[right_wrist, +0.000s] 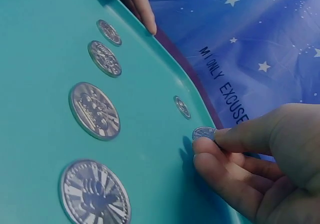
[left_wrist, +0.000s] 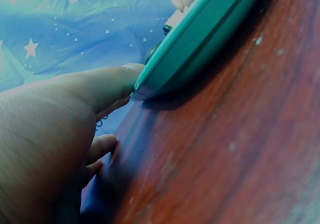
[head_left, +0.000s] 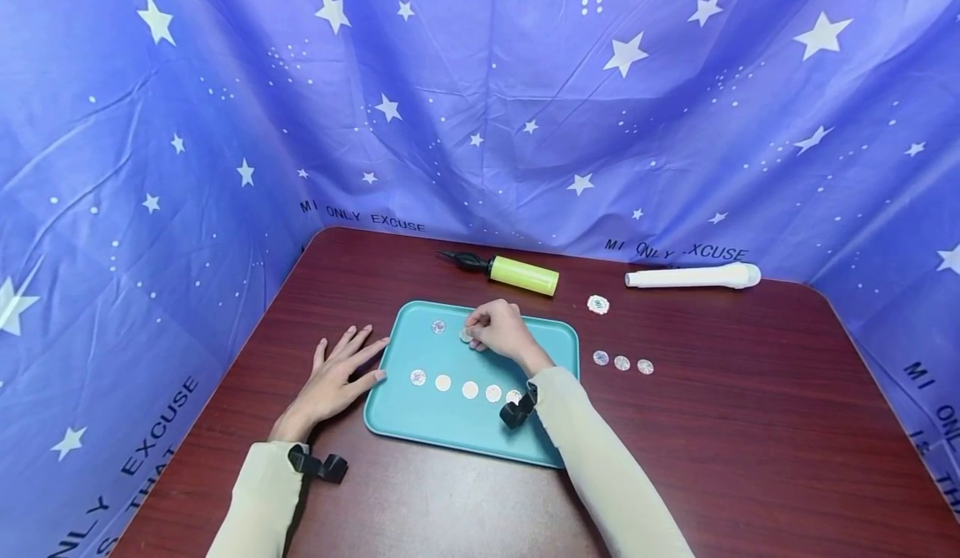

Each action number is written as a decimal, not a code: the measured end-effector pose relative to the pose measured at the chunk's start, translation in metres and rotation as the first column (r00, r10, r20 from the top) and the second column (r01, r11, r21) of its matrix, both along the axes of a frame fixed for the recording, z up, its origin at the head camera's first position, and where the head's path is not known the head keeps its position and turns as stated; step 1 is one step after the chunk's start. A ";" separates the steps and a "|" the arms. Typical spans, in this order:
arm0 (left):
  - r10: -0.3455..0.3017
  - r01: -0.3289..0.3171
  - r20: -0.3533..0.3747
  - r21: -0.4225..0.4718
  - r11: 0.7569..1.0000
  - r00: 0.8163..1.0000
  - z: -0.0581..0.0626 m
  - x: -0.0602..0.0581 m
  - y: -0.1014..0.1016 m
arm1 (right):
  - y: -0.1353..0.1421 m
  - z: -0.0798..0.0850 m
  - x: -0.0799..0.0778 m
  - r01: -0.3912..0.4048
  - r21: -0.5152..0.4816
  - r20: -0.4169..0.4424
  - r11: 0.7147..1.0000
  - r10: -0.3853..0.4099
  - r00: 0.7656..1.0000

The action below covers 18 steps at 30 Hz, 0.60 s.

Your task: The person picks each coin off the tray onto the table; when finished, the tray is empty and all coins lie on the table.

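Between thumb and fingers my right hand [head_left: 501, 330] pinches a silver coin [right_wrist: 204, 132], close over the far side of the turquoise tray [head_left: 450, 426]. To its left, one coin [head_left: 438, 326] lies flat near the tray's far edge. Several more coins [head_left: 443, 383] form a row across the tray's nearer half, and my right wrist overlaps the row's right end in the head view. My left hand [head_left: 333, 383] rests at the tray's left rim with fingers spread, its thumb [left_wrist: 117, 82] touching the rim in the left wrist view.
Right of the tray, three coins [head_left: 622, 363] lie in a row on the dark red table [head_left: 720, 441]. Behind them are a white scalloped disc [head_left: 597, 305] and a white, microphone-shaped stick [head_left: 693, 276]. A yellow-green hand pump [head_left: 523, 276] lies behind the tray. Starry blue cloth [head_left: 495, 108] hangs around the table.
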<state>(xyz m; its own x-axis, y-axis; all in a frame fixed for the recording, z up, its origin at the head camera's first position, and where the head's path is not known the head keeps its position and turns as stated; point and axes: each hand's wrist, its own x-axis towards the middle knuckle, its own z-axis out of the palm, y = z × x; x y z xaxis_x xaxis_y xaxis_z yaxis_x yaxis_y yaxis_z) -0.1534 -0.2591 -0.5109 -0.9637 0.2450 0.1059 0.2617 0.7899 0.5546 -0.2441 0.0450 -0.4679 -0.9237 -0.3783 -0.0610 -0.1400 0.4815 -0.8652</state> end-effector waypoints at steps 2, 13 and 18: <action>-0.001 0.001 0.001 -0.002 1.000 1.000 0.000 0.000 0.000 | 0.002 0.001 0.001 0.006 -0.015 0.015 1.000 -0.006 1.000; 0.001 -0.001 0.006 -0.010 1.000 1.000 0.000 0.000 0.000 | 0.016 0.007 0.006 0.041 -0.094 0.056 0.995 -0.036 0.998; -0.002 0.002 0.005 -0.006 1.000 1.000 0.001 0.000 0.000 | 0.025 0.008 0.006 0.063 -0.117 0.058 0.991 -0.056 0.997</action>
